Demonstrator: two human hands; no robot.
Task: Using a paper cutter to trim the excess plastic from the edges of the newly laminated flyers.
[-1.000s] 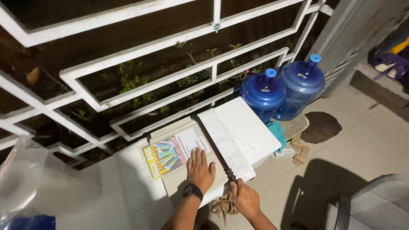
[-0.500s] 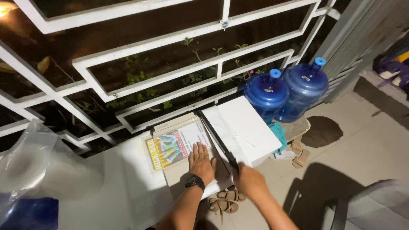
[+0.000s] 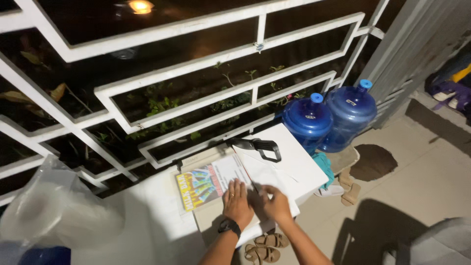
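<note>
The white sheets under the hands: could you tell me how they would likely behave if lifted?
The white sheets look thin and flat, so probably light and floppy, sagging if lifted by one edge. Both hands, left and right, press them down, suggesting they slide easily on the table.

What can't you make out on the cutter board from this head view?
- White paper sheet: its near edge is hidden under the left hand and right hand.
- Black-handled cutter blade arm: lower end hidden behind the hands.
- Clear plastic bag: contents blurred, cut off by the left edge.

Both hands (image 3: 256,201) flat (fingers spread).
</note>
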